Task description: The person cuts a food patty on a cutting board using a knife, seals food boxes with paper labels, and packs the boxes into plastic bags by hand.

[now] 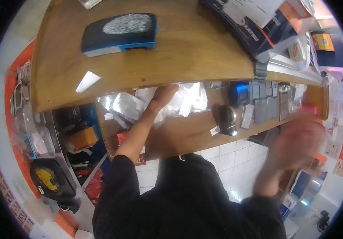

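My left hand (166, 96) reaches in over clear plastic packets (187, 97) on the lower wooden surface (171, 139), just under the edge of the upper wooden top (119, 71). Its fingers are partly hidden by that edge and the shiny packets. Off to the right, my right hand (301, 137) is raised and smeared by motion, near the right end of the lower surface. Whether it holds anything cannot be made out. Between the hands lie a dark round object (228, 119), a blue and black item (239, 93) and several flat grey items (261, 109).
On the upper top are a black and blue case (119, 34), a white paper piece (87, 81) and a large printed box (255, 30). Shelves with an orange box (83, 138) stand at the left, beside a black bag (52, 179). White floor tiles (223, 159) show below.
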Tool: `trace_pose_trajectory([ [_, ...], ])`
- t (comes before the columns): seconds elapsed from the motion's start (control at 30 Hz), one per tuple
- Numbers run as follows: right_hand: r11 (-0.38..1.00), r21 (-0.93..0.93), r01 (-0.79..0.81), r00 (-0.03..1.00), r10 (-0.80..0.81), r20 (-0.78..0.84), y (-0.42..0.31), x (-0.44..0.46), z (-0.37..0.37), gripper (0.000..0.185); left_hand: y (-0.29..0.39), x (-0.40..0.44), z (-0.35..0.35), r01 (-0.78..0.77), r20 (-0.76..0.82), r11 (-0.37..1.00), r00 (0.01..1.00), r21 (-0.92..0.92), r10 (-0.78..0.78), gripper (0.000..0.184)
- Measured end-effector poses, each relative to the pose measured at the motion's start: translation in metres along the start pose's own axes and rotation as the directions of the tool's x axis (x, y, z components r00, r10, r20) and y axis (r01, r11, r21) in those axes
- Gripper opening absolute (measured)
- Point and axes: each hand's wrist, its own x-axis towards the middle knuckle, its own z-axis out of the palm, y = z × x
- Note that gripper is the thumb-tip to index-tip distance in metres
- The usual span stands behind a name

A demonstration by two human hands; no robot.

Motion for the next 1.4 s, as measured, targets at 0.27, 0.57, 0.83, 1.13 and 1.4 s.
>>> trace_pose_trajectory([
  [0.27, 0.949, -0.306, 0.08, 0.84, 0.101, 0.533, 0.23, -0.236, 0.245, 0.024, 0.092, -0.019, -0.025, -0.275, 0.109, 0.895, 0.961, 0.35, 0.253, 0.01],
  [0.57, 0.82, -0.551, 0.155, 0.745, 0.269, 0.61, 0.227, -0.24, 0.248, 0.028, 0.17, -0.095, -0.067, 0.167, -0.434, 0.985, 0.884, -0.053, -0.173, 0.027],
  [0.83, -0.058, 0.266, -0.962, 0.259, 0.111, 0.96, 0.135, -0.212, 0.171, 0.055, 0.171, -0.144, -0.06, 0.106, -0.138, 0.276, 0.667, -0.955, -0.732, 0.044],
  [1.13, -0.483, 0.248, -0.84, 0.446, -0.351, 0.823, 0.122, -0.202, 0.079, 0.056, 0.24, -0.194, -0.038, 0.093, -0.478, 0.62, 0.551, -0.779, -0.684, 0.044],
  [1.4, -0.485, 0.255, -0.836, 0.514, -0.533, 0.672, 0.08, -0.176, -0.011, 0.063, 0.314, -0.283, -0.002, 0.276, -0.691, 0.858, 0.509, -0.434, -0.513, 0.043],
])
